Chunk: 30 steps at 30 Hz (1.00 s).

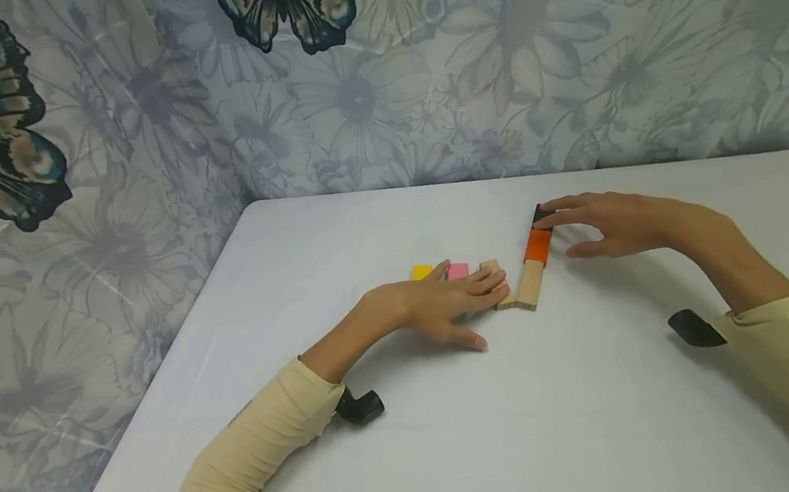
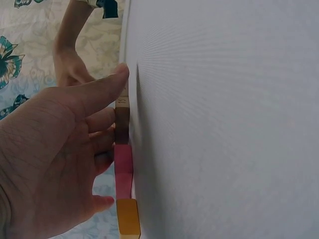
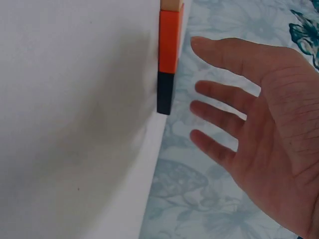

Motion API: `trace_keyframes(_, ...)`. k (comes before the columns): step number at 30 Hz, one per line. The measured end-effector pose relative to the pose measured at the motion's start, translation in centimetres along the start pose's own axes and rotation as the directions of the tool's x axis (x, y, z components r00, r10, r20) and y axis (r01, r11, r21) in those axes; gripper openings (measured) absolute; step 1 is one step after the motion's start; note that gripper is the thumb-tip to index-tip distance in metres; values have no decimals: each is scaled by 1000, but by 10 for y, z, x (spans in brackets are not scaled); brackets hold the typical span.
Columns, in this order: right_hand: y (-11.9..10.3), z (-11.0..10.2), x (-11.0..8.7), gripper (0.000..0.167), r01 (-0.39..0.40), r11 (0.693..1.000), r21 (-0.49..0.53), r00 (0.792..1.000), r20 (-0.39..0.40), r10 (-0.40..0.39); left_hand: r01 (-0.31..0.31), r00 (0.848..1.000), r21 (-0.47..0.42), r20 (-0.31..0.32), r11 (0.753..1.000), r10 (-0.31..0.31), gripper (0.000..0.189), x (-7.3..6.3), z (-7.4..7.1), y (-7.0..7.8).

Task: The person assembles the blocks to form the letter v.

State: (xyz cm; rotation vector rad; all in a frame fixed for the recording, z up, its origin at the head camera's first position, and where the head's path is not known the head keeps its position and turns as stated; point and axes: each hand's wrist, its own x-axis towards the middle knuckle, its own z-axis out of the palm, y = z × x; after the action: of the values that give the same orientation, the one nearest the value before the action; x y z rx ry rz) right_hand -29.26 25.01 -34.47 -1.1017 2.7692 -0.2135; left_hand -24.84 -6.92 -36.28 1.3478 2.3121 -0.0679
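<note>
In the head view, two hands are reaching over the white table (image 1: 469, 454). The left hand (image 1: 441, 304) is lying palm down over the bare wood blocks (image 1: 491, 264), with its fingers extending straight and its thumb spreading toward the near side. The right hand (image 1: 607, 223) is hanging over the black block (image 1: 538, 214), its fingers lying long and loose, its thumb standing apart. By colour I am counting one yellow block (image 1: 422, 271), one pink block (image 1: 458, 270), one orange block (image 1: 537, 245) and one black block; the bare wood ones are at least two, because the left hand is hiding some part. The orange block is sitting between the black block and bare wood.

In the left wrist view, the thumb is pointing past the wood, and the little finger is ending near the pink and yellow blocks. Whether the other fingers are touching the wood, I cannot tell.

In the right wrist view, one thumb and three fingers are showing, relaxed, and a gap is separating them from the black block.
</note>
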Motion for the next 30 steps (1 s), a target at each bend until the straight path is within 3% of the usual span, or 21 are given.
trace_keyframes(9,-3,8,1,49,-33,999,-1,999,30,33,-16,1000,30,-11,999,16,88,1,-1,1)
trace_keyframes(15,-4,10,2,48,-4,1000,9,998,60,3,-11,1000,8,-6,1000,11,88,1,1,2)
trace_keyframes(30,-9,9,5,53,-14,1000,19,999,49,13,8,1000,21,-8,1000,-8,87,-2,0,2)
